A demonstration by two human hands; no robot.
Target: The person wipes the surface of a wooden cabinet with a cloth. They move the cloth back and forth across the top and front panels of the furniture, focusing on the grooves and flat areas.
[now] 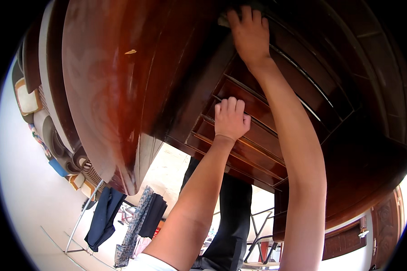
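Observation:
A glossy dark reddish-brown piece of wooden furniture (122, 84) with a slatted panel fills the upper view. My left hand (231, 118) is at the panel's middle, its fingers curled over the edge of a wooden slat (257, 130). Farther up, in deep shadow, my right hand (251, 39) presses a greyish cloth (224, 21) against the wood. Only a corner of the cloth shows beside the thumb; the rest is hidden under the fingers. Narrow gaps and bright reflections run between the slats beside my right forearm.
A pale chip mark (130, 51) is on the broad curved wood. Several cushions and footwear-like items (64, 145) are at the left. Dark trousers (101, 216) hang on a metal rack (83, 216). Black-trousered legs (235, 203) and a folding metal frame (259, 233) appear below the panel.

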